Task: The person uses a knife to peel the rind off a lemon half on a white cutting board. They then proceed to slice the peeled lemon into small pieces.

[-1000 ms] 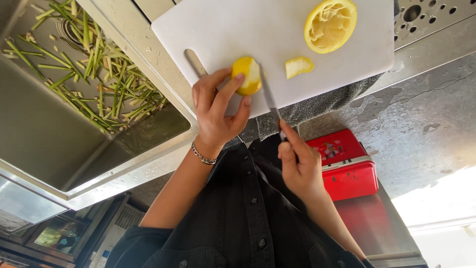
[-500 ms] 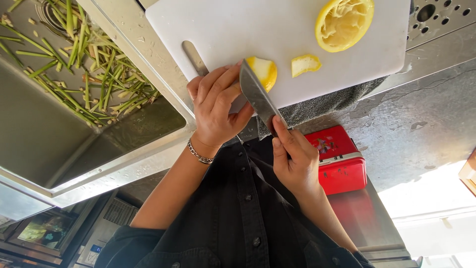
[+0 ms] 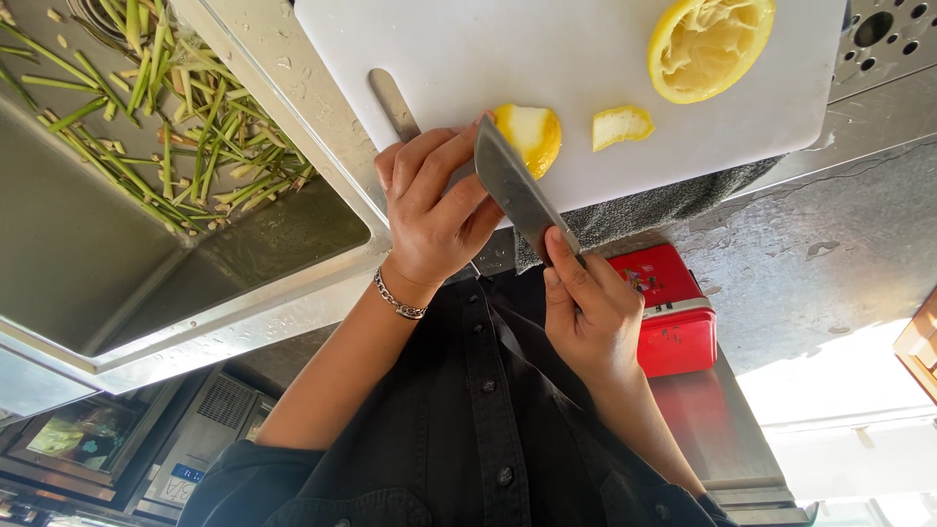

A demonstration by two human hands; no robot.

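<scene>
Fingers (image 3: 444, 166) of the left hand (image 3: 434, 210): curled, tips pressing on a yellow lemon piece (image 3: 528, 137) and against the flat of the knife blade (image 3: 512, 185); a chain bracelet (image 3: 395, 298) sits at the wrist.

Right hand (image 3: 590, 312): closed around the knife handle, which is hidden in the palm, forefinger stretched along the back of the blade. Blade grey, broad, tilted, its tip against the lemon piece.

Lemon piece: rests on the white cutting board (image 3: 547, 59), near the board's edge closest to the person, roughly midway along it.

Smaller lemon scrap (image 3: 622, 126): on the board, just beside the held piece, apart from it.

Squeezed lemon half (image 3: 710, 44): cut side showing, at the board's far corner on the right-hand side.

Flat metal handle (image 3: 393, 102): lies on the board beside the left hand, partly under its fingers.

Dark cloth (image 3: 664, 205): under the board's near edge, on the steel tabletop (image 3: 830, 224).

Steel sink (image 3: 117, 254): beside the board's left edge, holding green stalk trimmings (image 3: 176, 146).

Red box (image 3: 669, 307): below the tabletop edge.
</scene>
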